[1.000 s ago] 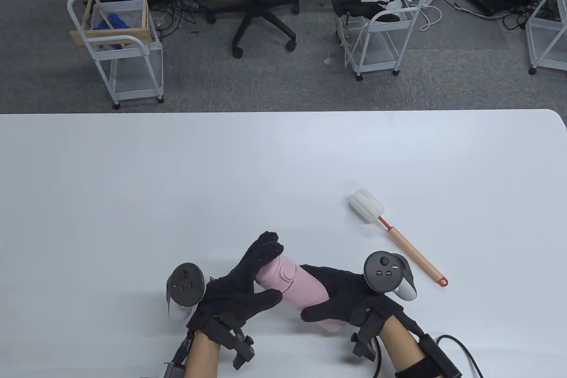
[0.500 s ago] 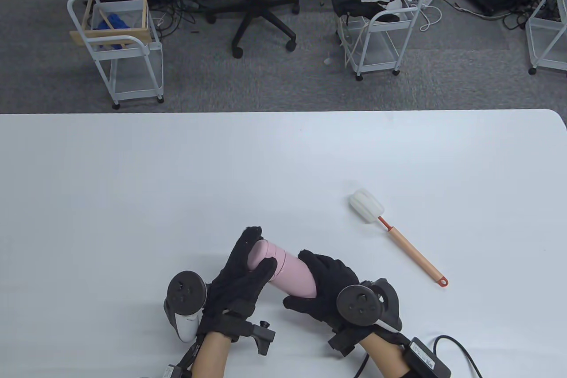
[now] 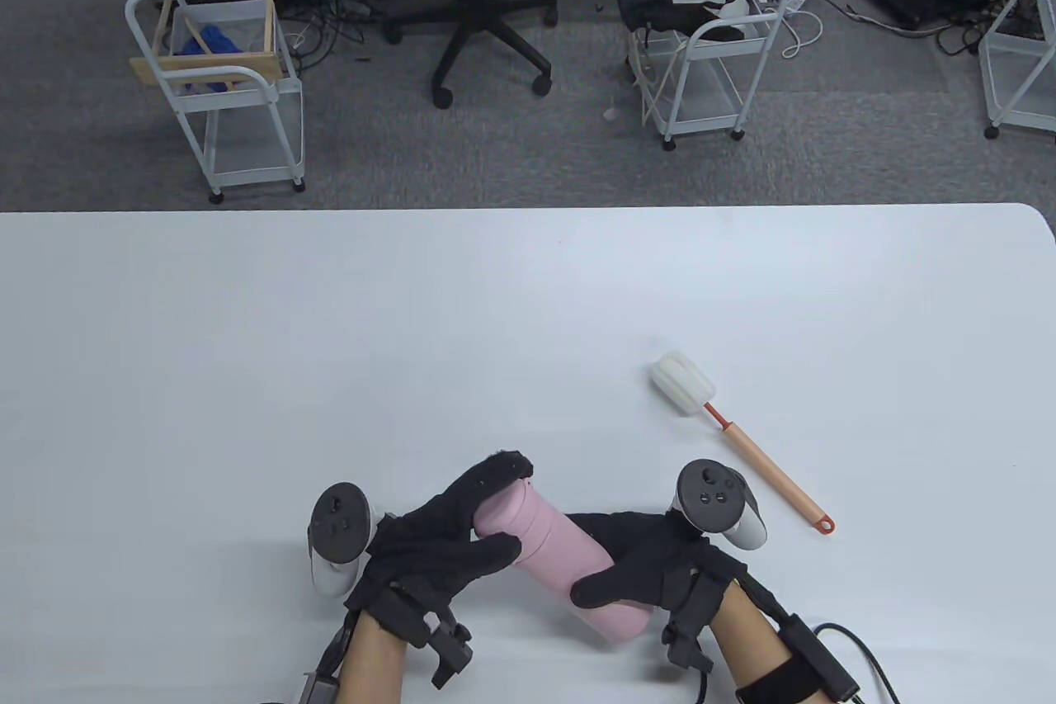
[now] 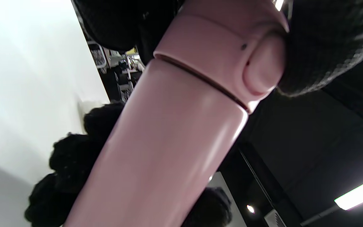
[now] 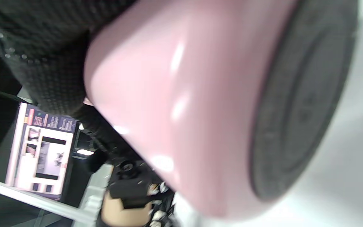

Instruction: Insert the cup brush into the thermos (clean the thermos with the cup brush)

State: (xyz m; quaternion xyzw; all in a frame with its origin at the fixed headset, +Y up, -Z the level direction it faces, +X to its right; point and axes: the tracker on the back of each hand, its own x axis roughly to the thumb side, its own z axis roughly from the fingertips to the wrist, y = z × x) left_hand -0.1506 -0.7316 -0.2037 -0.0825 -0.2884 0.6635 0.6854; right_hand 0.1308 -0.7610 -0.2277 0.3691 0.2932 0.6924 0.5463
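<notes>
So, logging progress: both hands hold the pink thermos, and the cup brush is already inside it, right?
Not quite. The left hand and right hand do hold the pink thermos, but the table view shows the cup brush lying on the table, outside it.

pink thermos (image 3: 561, 564), white-headed orange-handled cup brush (image 3: 742, 444), black-gloved hands (image 3: 450, 543)

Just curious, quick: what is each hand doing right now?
Left hand: grips the lid end of the pink thermos.
Right hand: holds the thermos body.

High table view looking down on the table (image 3: 528, 308), both tilted wrist views pressed close, all sharing the thermos (image 3: 561, 551).
</notes>
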